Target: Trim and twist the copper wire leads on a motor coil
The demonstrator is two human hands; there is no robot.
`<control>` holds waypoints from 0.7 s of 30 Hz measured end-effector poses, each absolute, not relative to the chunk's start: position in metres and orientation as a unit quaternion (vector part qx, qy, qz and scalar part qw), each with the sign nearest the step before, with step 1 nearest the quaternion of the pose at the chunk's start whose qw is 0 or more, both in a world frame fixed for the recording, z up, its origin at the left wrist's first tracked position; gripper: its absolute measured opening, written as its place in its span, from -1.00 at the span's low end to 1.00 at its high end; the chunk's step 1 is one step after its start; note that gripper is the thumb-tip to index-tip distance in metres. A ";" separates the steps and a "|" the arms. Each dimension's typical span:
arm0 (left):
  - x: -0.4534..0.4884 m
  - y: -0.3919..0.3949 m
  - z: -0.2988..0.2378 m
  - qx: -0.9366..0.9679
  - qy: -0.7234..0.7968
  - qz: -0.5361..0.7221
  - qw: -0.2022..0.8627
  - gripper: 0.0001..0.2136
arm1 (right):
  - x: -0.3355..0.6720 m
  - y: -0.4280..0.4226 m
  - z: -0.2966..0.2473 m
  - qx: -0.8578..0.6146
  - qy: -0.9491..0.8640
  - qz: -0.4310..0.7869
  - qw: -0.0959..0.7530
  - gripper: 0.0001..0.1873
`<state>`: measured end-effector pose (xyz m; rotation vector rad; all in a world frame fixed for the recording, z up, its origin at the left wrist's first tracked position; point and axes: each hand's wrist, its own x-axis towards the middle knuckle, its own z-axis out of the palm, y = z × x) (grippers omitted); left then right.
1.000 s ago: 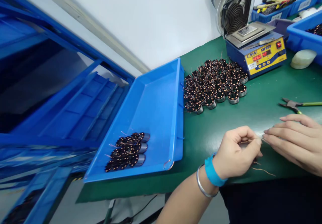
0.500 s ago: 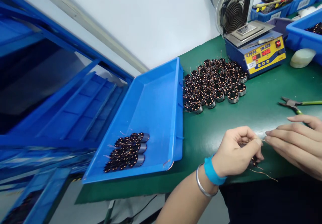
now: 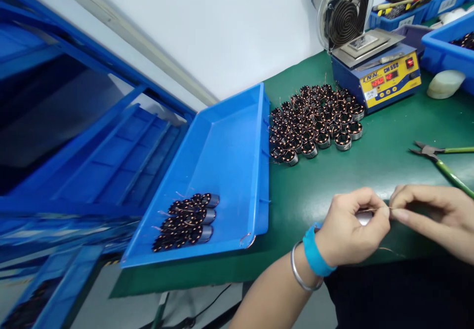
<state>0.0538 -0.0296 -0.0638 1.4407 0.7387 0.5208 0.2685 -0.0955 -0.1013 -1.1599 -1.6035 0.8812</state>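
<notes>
My left hand (image 3: 351,230), with a blue band and a silver bangle on its wrist, is closed around a wire-wound stator (image 3: 364,217). Only a grey piece of its rim shows; the fingers hide the rest. Thumb and index finger also pinch a thin copper wire (image 3: 391,208) from it. On the wire's other side, my right hand (image 3: 433,215) is closed, with its thumb and forefinger pinching it. The two sets of fingertips nearly touch. A loose wire end (image 3: 392,252) trails below my left hand.
Green-handled cutters (image 3: 429,150) lie beyond my right hand. Many similar stators (image 3: 314,122) stand massed on the green table (image 3: 307,186). At left, a blue tray (image 3: 229,146) holds several more stators (image 3: 188,220). A solder pot (image 3: 388,77) with a lit display stands behind, beside a fan (image 3: 346,18).
My right hand has gone from flat, outstretched fingers to a pinch on the copper wire. My left hand has turned slightly, covering more of the stator's underside.
</notes>
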 end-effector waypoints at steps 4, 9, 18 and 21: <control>0.055 -0.026 -0.064 0.542 0.338 0.197 0.744 -0.54 | 0.290 -0.102 -0.113 -0.389 -0.826 -0.019 0.408 -0.70; 0.056 -0.024 -0.063 0.533 0.344 0.195 0.748 -0.51 | 0.290 -0.119 -0.130 -0.428 -0.821 -0.035 0.377 -0.45; 0.055 -0.026 -0.068 0.569 0.325 0.200 0.728 -0.56 | 0.290 -0.103 -0.123 -0.383 -0.836 -0.023 0.391 -0.66; 0.054 -0.030 -0.066 0.676 0.306 0.250 0.621 -0.69 | 0.278 -0.095 -0.111 -0.439 -0.735 0.250 0.453 -0.67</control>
